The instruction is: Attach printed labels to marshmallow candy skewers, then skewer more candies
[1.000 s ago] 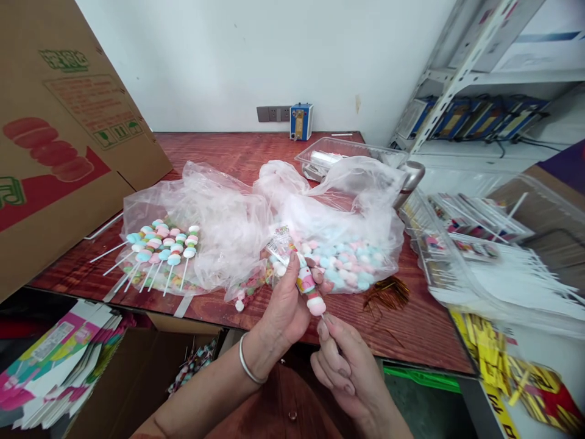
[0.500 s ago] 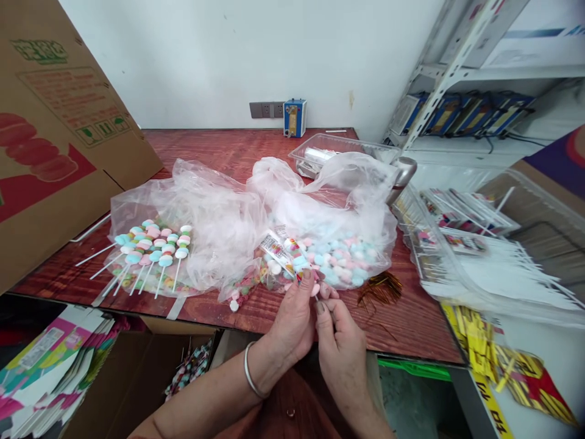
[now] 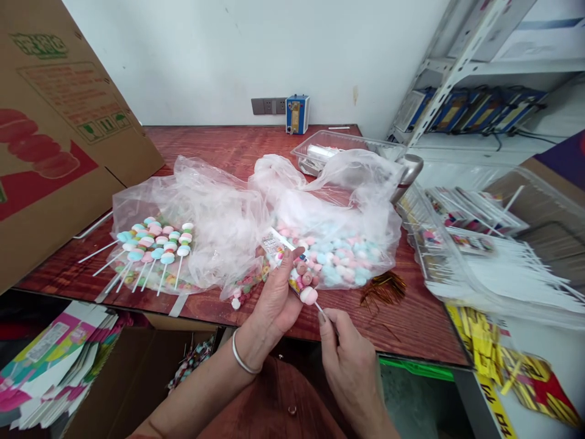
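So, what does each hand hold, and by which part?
Left hand: the candy skewer, by its partly wrapped sweets. Right hand: its white stick.

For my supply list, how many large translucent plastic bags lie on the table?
2: left bag, partly beneath a group of candy skewers; right bag, holding pastel candies. Others may be hidden underneath.

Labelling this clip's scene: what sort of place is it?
Probably a candy-packing workspace: candy skewers lie together, with bagged pastel candies and many white sticks nearby.
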Motion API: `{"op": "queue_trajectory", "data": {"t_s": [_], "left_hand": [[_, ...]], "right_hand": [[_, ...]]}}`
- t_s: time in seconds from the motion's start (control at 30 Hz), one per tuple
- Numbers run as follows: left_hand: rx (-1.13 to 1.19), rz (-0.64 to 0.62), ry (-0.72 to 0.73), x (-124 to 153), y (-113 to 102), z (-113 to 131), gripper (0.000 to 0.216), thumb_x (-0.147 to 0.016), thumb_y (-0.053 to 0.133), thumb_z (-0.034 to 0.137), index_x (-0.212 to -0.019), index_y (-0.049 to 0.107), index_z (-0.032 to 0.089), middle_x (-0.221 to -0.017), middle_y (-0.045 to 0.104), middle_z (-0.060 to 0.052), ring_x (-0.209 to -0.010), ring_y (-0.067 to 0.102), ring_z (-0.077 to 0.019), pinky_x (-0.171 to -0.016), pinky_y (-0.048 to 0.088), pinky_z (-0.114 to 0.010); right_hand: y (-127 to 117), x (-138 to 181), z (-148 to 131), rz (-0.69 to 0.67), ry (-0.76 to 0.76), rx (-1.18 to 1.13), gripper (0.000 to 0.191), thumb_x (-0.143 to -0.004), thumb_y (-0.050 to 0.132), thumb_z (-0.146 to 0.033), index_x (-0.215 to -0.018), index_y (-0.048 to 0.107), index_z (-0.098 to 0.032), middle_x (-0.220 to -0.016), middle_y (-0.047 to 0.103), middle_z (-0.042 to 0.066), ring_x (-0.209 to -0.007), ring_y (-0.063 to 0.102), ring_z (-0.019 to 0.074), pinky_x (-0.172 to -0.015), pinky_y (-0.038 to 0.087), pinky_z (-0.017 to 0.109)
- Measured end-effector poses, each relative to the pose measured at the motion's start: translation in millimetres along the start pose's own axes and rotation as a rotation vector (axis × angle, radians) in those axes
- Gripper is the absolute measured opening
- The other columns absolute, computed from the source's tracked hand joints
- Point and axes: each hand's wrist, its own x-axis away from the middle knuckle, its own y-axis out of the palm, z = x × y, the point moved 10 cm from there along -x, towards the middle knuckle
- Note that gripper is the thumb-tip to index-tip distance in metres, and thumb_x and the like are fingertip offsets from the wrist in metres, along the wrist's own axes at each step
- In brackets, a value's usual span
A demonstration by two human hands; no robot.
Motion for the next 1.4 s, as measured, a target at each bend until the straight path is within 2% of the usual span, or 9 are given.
{"op": "queue_trajectory", "data": {"t_s": [0.2,0.47,0.57,0.73,0.83,0.93,1.03,1.17,1.4], "left_hand": [[0.004,-0.031,-0.011,5.3,2.7,-13.6,0.036,-0.085,0.07,0.043,-0.102,0.064,0.012,-0.064,0.05,0.005,-0.053,0.047,-0.0064,-0.065,0.051,-0.024],[0.061,-0.002,-0.053,3.5,1.0,-14.6,0.033,-0.089,0.064,0.043,-0.103,0.062,0.013,-0.073,0.058,0.0,-0.064,0.056,-0.011,-0.065,0.05,-0.023],[0.081,0.022,-0.035,-1.4,-3.0,-6.6,0.023,-0.092,0.062,0.034,-0.1,0.062,0.012,-0.074,0.058,0.0,-0.064,0.057,-0.0104,-0.067,0.052,-0.024],[0.132,0.059,-0.095,-3.4,-6.5,-10.9,0.027,-0.092,0.061,0.039,-0.09,0.062,0.012,-0.066,0.053,0.003,-0.055,0.053,-0.0086,-0.068,0.055,-0.027],[0.185,0.068,-0.086,-2.2,-4.4,-14.9,0.03,-0.092,0.061,0.043,-0.083,0.06,0.014,-0.065,0.053,0.003,-0.054,0.052,-0.008,-0.066,0.055,-0.026],[0.189,0.129,-0.038,0.8,-5.6,-18.1,0.032,-0.092,0.06,0.044,-0.078,0.058,0.015,-0.067,0.055,0.001,-0.057,0.054,-0.0096,-0.066,0.055,-0.026],[0.153,0.208,-0.029,5.4,-8.2,-23.6,0.031,-0.092,0.059,0.044,-0.083,0.059,0.014,-0.07,0.058,-0.001,-0.058,0.056,-0.0104,-0.066,0.056,-0.027],[0.107,0.255,-0.024,6.9,-12.8,-23.1,0.027,-0.09,0.064,0.041,-0.087,0.06,0.014,-0.073,0.06,-0.001,-0.059,0.057,-0.0103,-0.065,0.057,-0.026],[0.097,0.237,-0.023,2.1,-19.7,-15.1,0.019,-0.091,0.063,0.033,-0.088,0.059,0.015,-0.076,0.061,-0.002,-0.062,0.061,-0.0112,-0.061,0.057,-0.025]], "right_hand": [[12.1,4.8,19.1,-0.14,0.307,-0.308,0.036,-0.101,0.038,-0.041,-0.076,0.053,-0.021,-0.059,0.05,-0.004,-0.051,0.045,0.0112,-0.051,0.036,0.022],[9.1,6.1,21.5,-0.107,0.364,-0.316,0.039,-0.099,0.041,-0.047,-0.077,0.058,-0.019,-0.057,0.047,-0.004,-0.051,0.043,0.0117,-0.048,0.033,0.023],[19.9,10.5,31.4,-0.148,0.451,-0.5,0.042,-0.097,0.043,-0.053,-0.079,0.059,-0.019,-0.053,0.042,-0.006,-0.046,0.038,0.0098,-0.044,0.031,0.021],[51.2,22.4,39.3,-0.266,0.669,-0.927,0.043,-0.091,0.053,-0.059,-0.075,0.055,-0.019,-0.045,0.034,-0.011,-0.038,0.022,0.0053,-0.036,0.019,0.018],[53.9,24.0,38.2,-0.263,0.7,-0.979,0.042,-0.093,0.051,-0.058,-0.075,0.053,-0.02,-0.044,0.03,-0.012,-0.036,0.019,0.0052,-0.036,0.017,0.018],[31.4,13.2,31.7,-0.178,0.513,-0.637,0.038,-0.099,0.044,-0.05,-0.078,0.055,-0.02,-0.048,0.039,-0.008,-0.039,0.033,0.0081,-0.039,0.025,0.02],[-1.2,-0.6,-5.6,-0.027,0.066,-0.056,0.03,-0.102,0.045,-0.032,-0.078,0.059,-0.019,-0.057,0.055,-0.001,-0.049,0.05,0.0116,-0.049,0.031,0.025],[-5.8,6.1,-50.8,0.086,-0.393,0.405,0.024,-0.1,0.051,-0.017,-0.078,0.061,-0.018,-0.057,0.056,-0.001,-0.051,0.048,0.0136,-0.056,0.031,0.031],[-4.0,7.3,-47.9,0.1,-0.433,0.415,0.014,-0.098,0.051,-0.011,-0.089,0.061,-0.016,-0.059,0.053,-0.001,-0.055,0.047,0.015,-0.058,0.034,0.032]]}}
